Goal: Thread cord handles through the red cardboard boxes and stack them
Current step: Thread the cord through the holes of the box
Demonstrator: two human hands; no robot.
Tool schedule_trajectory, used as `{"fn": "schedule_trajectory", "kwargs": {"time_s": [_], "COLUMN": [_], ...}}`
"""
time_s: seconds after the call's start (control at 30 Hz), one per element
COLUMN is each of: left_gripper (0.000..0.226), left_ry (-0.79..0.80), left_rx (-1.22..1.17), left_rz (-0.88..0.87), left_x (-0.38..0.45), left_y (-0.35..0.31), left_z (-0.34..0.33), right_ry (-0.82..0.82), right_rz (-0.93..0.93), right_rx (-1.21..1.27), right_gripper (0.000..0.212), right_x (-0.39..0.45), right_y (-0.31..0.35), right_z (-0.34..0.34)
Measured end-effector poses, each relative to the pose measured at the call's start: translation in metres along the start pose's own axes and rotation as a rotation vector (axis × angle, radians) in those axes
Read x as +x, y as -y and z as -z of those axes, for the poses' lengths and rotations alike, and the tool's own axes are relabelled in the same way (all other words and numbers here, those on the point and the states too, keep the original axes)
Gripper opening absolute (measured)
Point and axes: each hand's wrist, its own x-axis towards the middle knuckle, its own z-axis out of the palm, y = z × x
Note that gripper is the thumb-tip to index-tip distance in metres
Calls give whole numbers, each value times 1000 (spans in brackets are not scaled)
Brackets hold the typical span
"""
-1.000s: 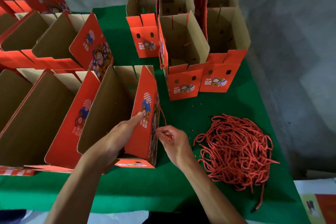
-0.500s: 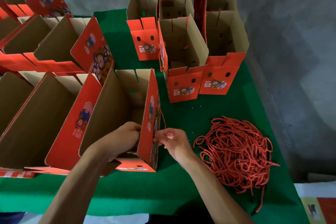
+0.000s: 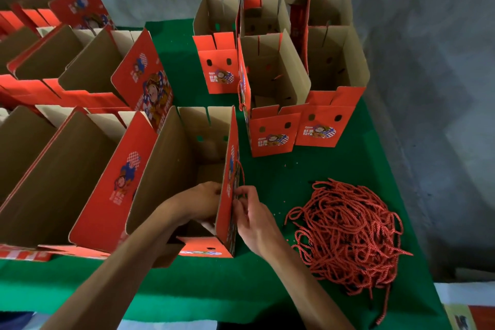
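Observation:
An open red cardboard box [image 3: 184, 158] with a brown inside stands at the front of the green table [image 3: 270, 286]. My left hand [image 3: 203, 201] reaches inside it, fingers curled against the inner face of its right wall. Outside that wall my right hand [image 3: 254, 217] pinches a red cord [image 3: 242, 173], which loops up along the printed red face. A heap of red cords [image 3: 348, 233] lies to the right of my right hand.
Several open red boxes [image 3: 273, 88] stand nested in a group at the back centre. More open boxes [image 3: 67, 163] fill the left side in rows. The table's right edge meets grey floor [image 3: 434, 88].
My left hand moved from the top edge of the box wall down inside the box. My right hand came up against the wall's outer face with the cord.

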Motion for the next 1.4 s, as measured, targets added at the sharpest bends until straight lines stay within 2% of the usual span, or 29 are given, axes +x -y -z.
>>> {"fn": "schedule_trajectory", "kwargs": {"time_s": [0.03, 0.1, 0.2, 0.3, 0.37, 0.4, 0.47, 0.53, 0.6, 0.67, 0.7, 0.8, 0.9, 1.0, 1.1, 1.23, 1.33, 1.4], "left_gripper": [18, 23, 32, 25, 26, 23, 20, 27, 36, 50, 56, 67, 68, 59, 55, 32, 22, 21], "left_ry": [-14, -27, 3, -10, -14, -54, -270, -556, -763, -840, -854, -761, -579, -481, -445, -465, -449, -469], "left_rx": [-112, -294, -422, -521, -563, -507, -205, 64, 237, 383, 403, 404, 419, 393, 505, 683, 689, 687], "left_rz": [38, 106, 146, 195, 209, 187, 67, -160, -436, -624, -662, -601, -535, -557, -506, -584, -622, -651], "left_x": [1, 0, -4, -8, -14, -19, -32, -51, -72, -88, -93, -98, -97, -91, -84, -78, -71, -66], "left_y": [1, 5, 13, 18, 19, 18, 15, 11, 7, 10, 12, 22, 30, 28, 19, 9, 0, -7], "left_z": [-3, -3, 1, 0, -3, -3, 1, 9, 24, 47, 58, 85, 97, 96, 94, 90, 72, 63], "right_ry": [-15, -108, -228, -155, -140, -152, -192, -189, -158, -148, -147, -130, -115, -175, -241, -394, -479, -627], "right_rz": [-20, -98, -332, -592, -644, -639, -579, -516, -541, -599, -596, -525, -503, -492, -443, -331, -307, -296], "right_rx": [19, -13, -230, -506, -520, -482, -373, -285, -236, -161, -120, 47, 213, 365, 475, 553, 614, 623], "right_gripper": [16, 15, 21, 32, 35, 36, 38, 39, 37, 36, 39, 43, 29, 20, 16, 24, 23, 19], "right_x": [2, 5, 7, 1, -4, -6, -7, -6, 0, 5, 6, 6, 9, 15, 17, 12, 6, 1], "right_y": [-5, -19, -56, -94, -112, -119, -129, -133, -129, -122, -119, -109, -88, -66, -45, -35, -39, -47], "right_z": [-1, -2, 10, 26, 30, 30, 30, 31, 33, 35, 36, 33, 28, 30, 39, 58, 75, 86]}}
